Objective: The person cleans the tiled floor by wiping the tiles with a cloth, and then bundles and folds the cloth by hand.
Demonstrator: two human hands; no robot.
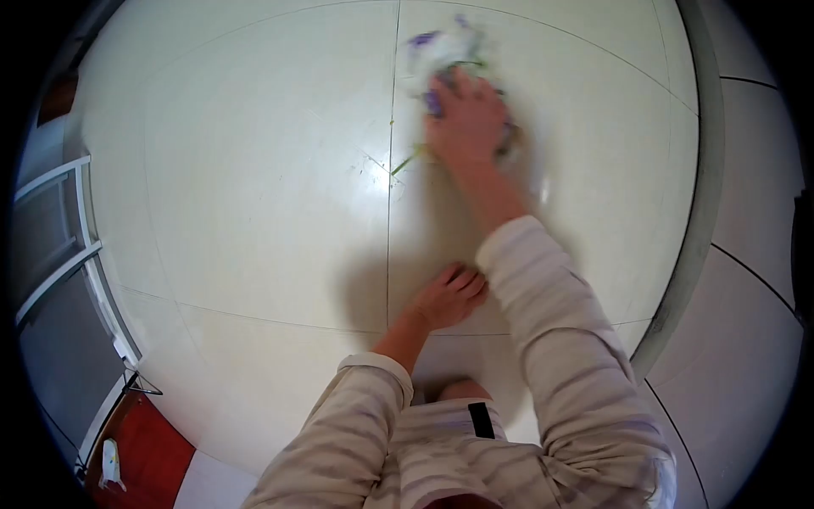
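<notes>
My right hand [468, 123] is stretched forward over the pale tiled floor [254, 170], its fingers curled on a blurred bundle [454, 47] of white, purple and green. Motion blur hides what the bundle is. Just left of that hand, a thin green piece [407, 160] and small green bits lie on the tiles. Nearer my body, my left hand [454, 297] has its fingers bent and close together beside my right sleeve. Whether anything is inside its fingers cannot be seen.
White metal frames [91, 246] stand along the left edge. At lower left is a red surface [153, 450] with a small white object [111, 465] on it. A grey strip [708, 187] borders the floor on the right.
</notes>
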